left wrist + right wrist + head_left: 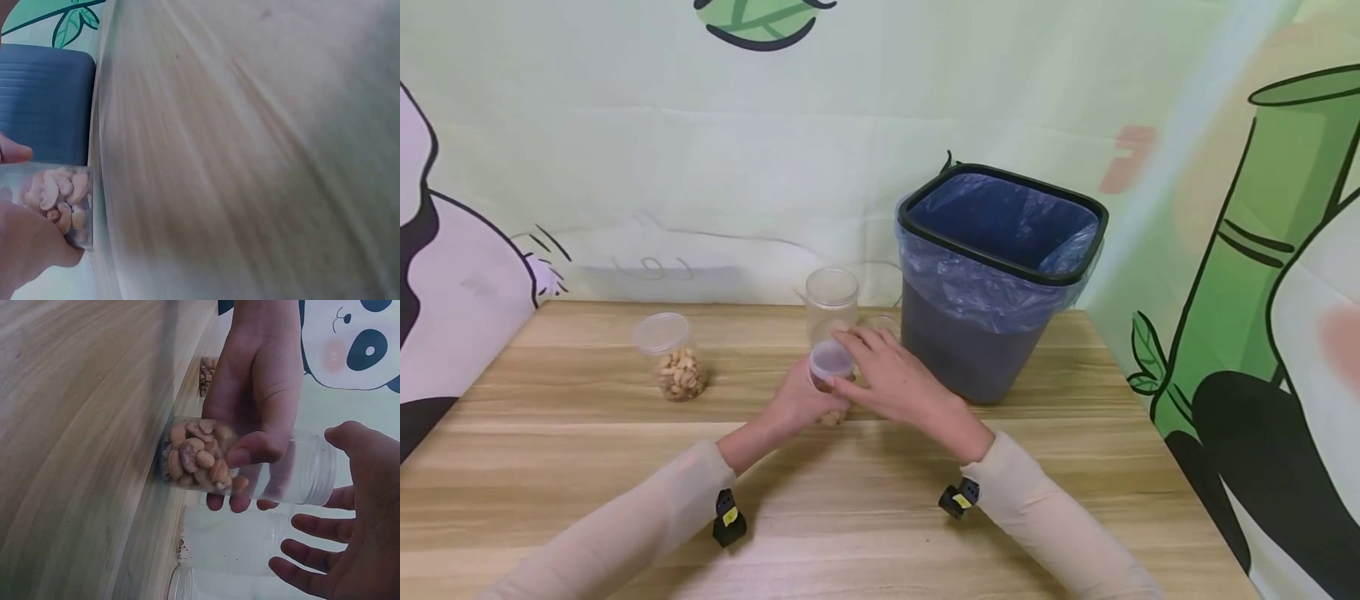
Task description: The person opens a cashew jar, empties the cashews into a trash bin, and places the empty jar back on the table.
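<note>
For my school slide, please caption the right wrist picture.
Left hand grips a clear, round plastic jar of curved tan nuts; right hand by its top.

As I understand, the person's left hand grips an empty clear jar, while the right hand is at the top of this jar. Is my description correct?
Not quite: the jar is not empty; the right wrist view shows nuts in its lower part. The rest stands: the left hand grips this clear jar, and the right hand is at its top.
</note>
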Tool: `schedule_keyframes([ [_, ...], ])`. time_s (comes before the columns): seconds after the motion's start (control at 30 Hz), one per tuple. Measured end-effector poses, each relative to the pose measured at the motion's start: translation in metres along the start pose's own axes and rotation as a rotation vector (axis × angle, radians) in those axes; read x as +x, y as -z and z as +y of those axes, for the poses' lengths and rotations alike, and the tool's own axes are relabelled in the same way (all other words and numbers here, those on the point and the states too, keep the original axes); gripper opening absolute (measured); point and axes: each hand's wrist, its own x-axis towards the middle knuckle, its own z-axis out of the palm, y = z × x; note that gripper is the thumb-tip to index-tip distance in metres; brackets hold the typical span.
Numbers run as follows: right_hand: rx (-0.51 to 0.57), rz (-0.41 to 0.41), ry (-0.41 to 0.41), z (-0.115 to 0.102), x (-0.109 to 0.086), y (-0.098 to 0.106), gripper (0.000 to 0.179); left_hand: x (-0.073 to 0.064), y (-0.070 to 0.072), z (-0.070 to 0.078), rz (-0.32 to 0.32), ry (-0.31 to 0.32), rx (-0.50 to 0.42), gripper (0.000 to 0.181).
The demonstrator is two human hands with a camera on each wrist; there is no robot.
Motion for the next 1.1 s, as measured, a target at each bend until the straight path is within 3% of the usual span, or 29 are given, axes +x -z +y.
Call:
schedule_keyframes([
  [0.2,0.016,0.005,-0.045,-0.006,0.004,-0.001,0.064,0.0,0.001,-0.006,-0.042,0.019,0.022,0.069],
  [0.43,-0.027,-0.011,-0.131,-0.016,0.014,-0.001,0.055,0.005,0.006,-0.008,-0.121,-0.009,0.028,0.071],
  [0.6,-0.173,-0.014,-0.141,-0.029,0.028,0.0,0.051,0.004,0.01,-0.004,-0.155,-0.012,0.009,0.061],
  [0.73,-0.296,0.016,-0.136,-0.038,0.038,-0.003,0.046,0.005,0.013,-0.004,-0.162,0.02,0.008,0.049],
  [0.87,-0.407,-0.007,-0.204,-0.046,0.043,-0.006,0.045,0.006,0.016,-0.005,-0.184,0.02,0.019,0.044],
  [1.1,-0.516,-0.093,-0.314,-0.062,0.051,-0.015,0.049,0.003,0.02,-0.009,-0.175,-0.032,-0.028,0.066],
])
